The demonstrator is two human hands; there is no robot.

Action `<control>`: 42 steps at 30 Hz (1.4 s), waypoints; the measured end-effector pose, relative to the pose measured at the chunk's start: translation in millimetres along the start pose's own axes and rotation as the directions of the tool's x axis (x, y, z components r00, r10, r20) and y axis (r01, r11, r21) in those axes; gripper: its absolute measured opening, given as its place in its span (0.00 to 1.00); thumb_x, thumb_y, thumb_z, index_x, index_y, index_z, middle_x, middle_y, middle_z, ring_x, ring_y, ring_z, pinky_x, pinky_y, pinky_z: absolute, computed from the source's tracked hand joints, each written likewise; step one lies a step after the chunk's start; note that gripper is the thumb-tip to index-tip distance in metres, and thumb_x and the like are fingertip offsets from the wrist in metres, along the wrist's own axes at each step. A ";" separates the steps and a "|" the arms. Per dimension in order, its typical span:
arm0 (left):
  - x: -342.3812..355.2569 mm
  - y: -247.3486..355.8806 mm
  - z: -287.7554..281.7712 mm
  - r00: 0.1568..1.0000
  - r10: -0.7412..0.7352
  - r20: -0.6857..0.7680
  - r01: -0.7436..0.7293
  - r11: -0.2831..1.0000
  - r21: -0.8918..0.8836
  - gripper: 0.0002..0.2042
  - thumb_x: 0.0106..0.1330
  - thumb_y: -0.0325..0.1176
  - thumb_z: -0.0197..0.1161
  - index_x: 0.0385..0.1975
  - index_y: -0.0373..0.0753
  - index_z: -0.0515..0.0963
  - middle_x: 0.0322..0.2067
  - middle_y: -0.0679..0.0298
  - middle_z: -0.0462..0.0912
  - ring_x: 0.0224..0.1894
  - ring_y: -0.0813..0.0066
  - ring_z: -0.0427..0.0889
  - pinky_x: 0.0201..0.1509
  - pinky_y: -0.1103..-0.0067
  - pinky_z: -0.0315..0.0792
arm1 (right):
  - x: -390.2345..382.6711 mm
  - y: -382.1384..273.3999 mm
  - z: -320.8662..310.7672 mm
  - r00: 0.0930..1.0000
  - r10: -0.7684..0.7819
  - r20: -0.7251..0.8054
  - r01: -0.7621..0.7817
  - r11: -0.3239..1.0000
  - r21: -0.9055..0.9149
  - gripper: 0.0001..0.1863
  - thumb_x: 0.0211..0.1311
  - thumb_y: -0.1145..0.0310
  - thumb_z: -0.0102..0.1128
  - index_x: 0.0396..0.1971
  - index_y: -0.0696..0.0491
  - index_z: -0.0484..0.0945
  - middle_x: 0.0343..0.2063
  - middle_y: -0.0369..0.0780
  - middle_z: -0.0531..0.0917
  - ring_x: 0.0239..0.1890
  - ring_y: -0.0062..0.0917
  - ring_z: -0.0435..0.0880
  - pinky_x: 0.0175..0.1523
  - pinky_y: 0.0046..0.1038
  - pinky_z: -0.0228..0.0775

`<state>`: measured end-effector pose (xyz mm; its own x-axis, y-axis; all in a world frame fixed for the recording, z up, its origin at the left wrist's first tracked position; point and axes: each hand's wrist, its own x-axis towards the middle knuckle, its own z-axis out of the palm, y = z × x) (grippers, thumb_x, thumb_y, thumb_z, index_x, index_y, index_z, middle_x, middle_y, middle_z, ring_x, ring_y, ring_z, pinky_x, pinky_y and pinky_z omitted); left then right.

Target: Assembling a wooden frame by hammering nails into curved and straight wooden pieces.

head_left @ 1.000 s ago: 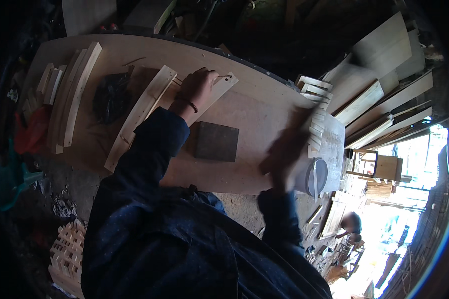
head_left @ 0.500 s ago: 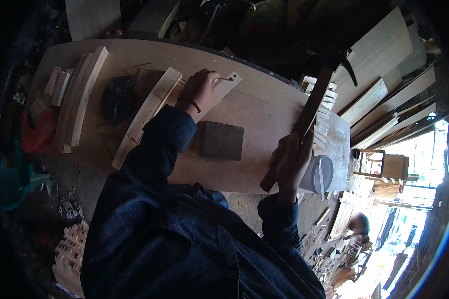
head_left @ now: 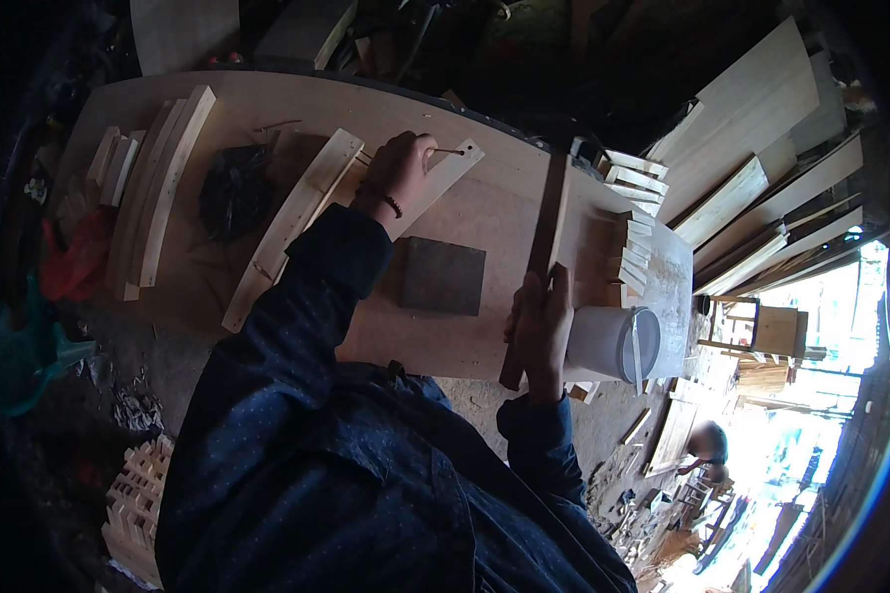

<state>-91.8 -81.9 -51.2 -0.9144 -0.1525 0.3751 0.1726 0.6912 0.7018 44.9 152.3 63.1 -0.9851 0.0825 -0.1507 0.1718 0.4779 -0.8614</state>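
My left hand (head_left: 399, 170) is closed on a thin wooden dowel (head_left: 449, 150), held across the holed end of a pale slat (head_left: 435, 195). My right hand (head_left: 541, 321) grips a hammer (head_left: 554, 214) by its long wooden handle, the metal head (head_left: 578, 148) toward the table's back edge. A grey square block (head_left: 443, 277) lies between my hands. Left of my left arm is another pale slatted piece (head_left: 282, 247), with short dowels on it. A white bucket (head_left: 608, 344) stands just right of my right hand.
The plywood table (head_left: 494, 223) also holds long battens (head_left: 168, 188), a black bag (head_left: 233, 193), a red bag (head_left: 72, 259) and stacked small wood pieces (head_left: 633, 252). Boards (head_left: 747, 119) lean at right. Another person (head_left: 707, 445) crouches at lower right; cut pieces (head_left: 138, 494) are piled at lower left.
My right hand and hammer have moved left; the hammer head swung from over the leaning boards to near the table's back edge. My left hand stays in nearly the same place.
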 end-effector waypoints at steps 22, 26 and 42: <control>1.1 -1.0 -0.8 1.000 -0.009 0.007 0.009 1.000 0.023 0.05 0.65 0.27 0.60 0.36 0.37 0.81 0.34 0.51 0.82 0.41 0.49 0.82 0.45 0.62 0.76 | 25.1 -55.2 -30.4 0.635 -0.567 -0.525 0.640 0.766 -0.054 0.22 0.78 0.50 0.39 0.39 0.56 0.70 0.21 0.36 0.75 0.15 0.17 0.74 0.17 0.19 0.66; 2.8 -4.8 4.5 0.999 0.011 -0.043 -0.011 1.000 0.008 0.05 0.64 0.27 0.60 0.36 0.37 0.82 0.34 0.51 0.83 0.41 0.49 0.82 0.45 0.62 0.76 | 28.2 -4.4 20.2 0.940 -0.320 0.118 0.316 0.688 -0.653 0.12 0.74 0.60 0.45 0.42 0.54 0.68 0.24 0.52 0.80 0.25 0.45 0.81 0.25 0.43 0.71; 1.0 2.7 -1.0 0.999 -0.034 0.020 0.034 0.999 0.007 0.06 0.65 0.27 0.60 0.38 0.37 0.82 0.36 0.51 0.83 0.42 0.51 0.82 0.46 0.64 0.77 | 24.8 -31.8 -4.9 0.831 -0.466 -0.305 0.477 0.878 -0.042 0.13 0.76 0.59 0.44 0.39 0.55 0.68 0.23 0.44 0.77 0.22 0.34 0.77 0.22 0.33 0.68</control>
<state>-91.9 -80.8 -48.2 -0.9269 -0.1612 0.3388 0.1394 0.6905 0.7098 15.0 143.4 89.1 -0.8988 0.1125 0.4236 -0.3188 0.4955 -0.8080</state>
